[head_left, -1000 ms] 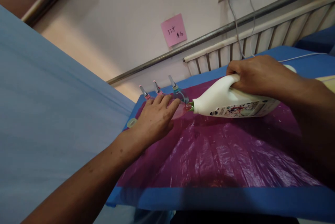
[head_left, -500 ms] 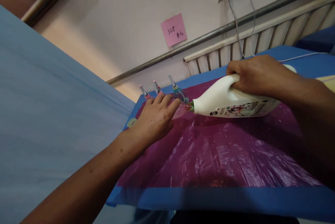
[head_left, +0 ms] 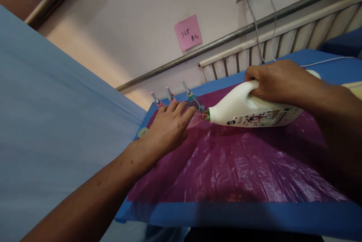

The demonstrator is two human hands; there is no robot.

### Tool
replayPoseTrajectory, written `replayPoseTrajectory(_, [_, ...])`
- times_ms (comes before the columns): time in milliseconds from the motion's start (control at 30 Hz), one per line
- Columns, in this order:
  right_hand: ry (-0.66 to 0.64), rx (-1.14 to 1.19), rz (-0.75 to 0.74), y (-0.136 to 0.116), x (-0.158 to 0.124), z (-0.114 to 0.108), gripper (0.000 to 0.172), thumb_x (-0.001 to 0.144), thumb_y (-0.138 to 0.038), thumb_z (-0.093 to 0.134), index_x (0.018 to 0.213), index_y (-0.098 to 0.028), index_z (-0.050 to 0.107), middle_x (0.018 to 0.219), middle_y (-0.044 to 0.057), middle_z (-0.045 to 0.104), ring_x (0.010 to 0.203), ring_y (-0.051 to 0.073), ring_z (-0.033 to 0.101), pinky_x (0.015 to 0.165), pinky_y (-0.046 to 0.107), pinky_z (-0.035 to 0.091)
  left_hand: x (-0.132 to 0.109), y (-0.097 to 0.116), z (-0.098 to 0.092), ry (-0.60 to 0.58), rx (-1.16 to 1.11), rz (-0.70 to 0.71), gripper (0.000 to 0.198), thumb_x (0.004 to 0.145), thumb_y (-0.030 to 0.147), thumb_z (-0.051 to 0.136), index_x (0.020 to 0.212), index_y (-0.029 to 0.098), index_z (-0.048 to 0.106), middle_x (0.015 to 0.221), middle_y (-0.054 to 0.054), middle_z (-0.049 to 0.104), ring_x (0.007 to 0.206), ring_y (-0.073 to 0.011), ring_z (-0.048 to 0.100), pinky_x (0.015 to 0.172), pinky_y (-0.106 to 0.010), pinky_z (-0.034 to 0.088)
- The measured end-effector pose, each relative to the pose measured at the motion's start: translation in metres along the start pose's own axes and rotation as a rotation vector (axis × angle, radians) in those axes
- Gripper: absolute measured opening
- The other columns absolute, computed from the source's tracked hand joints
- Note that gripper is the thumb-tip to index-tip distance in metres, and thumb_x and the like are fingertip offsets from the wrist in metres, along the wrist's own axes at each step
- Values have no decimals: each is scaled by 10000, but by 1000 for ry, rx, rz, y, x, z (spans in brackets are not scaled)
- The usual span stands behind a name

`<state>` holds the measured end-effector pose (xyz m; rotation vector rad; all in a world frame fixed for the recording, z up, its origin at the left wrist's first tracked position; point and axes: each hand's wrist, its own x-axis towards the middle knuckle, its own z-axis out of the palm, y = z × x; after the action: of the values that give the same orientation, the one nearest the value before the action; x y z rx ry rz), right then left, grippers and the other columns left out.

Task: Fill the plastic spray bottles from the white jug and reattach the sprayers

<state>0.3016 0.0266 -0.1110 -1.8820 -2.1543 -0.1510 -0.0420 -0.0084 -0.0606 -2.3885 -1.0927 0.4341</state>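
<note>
My right hand (head_left: 283,82) is wrapped round the handle of a big white detergent jug (head_left: 234,110), tipped on its side with its mouth facing left. At that mouth sits the reddish neck of a clear pinkish bottle (head_left: 194,119), with a bit of green showing between the two. My left hand (head_left: 171,127) closes over this bottle from the left and hides most of its body. Just behind my fingers stand a teal bottle (head_left: 195,101) and two pink-necked bottles with silver-topped heads, the nearer one (head_left: 172,99) partly covered by my hand.
A pale round cap (head_left: 143,132) lies at the left edge of the blue table (head_left: 226,215). Shiny purple plastic sheeting (head_left: 232,166) covers the tabletop. A light blue curtain (head_left: 56,121) hangs at left. Along the wall are a rail, a radiator and a socket with cables.
</note>
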Motion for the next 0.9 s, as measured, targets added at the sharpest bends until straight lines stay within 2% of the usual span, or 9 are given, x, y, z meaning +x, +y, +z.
replayPoseTrajectory(267, [6, 11, -9, 1, 0, 0, 324, 896, -382, 635, 1153, -270, 798, 903, 104, 788, 716, 245, 583, 662, 360, 279, 0, 0, -1, -13, 13, 8, 693, 936, 198, 710, 1584, 254, 472, 1639, -155, 583, 1502, -410, 528, 1177, -581, 494])
replayPoseTrajectory(500, [14, 43, 0, 3, 1, 4, 310, 862, -348, 698, 1147, -307, 815, 895, 94, 796, 773, 316, 669, 689, 379, 334, 2, 1, -6, -31, 35, 11, 678, 945, 180, 694, 1588, 238, 485, 1642, -153, 586, 1508, -406, 534, 1183, -570, 490])
replayPoseTrajectory(900, [6, 14, -10, 2, 2, 3, 275, 894, -334, 675, 1139, -303, 794, 896, 100, 795, 748, 307, 664, 643, 380, 317, 3, 0, -6, -9, 71, 33, 673, 936, 160, 687, 1577, 226, 492, 1608, -161, 612, 1474, -406, 554, 1145, -570, 505])
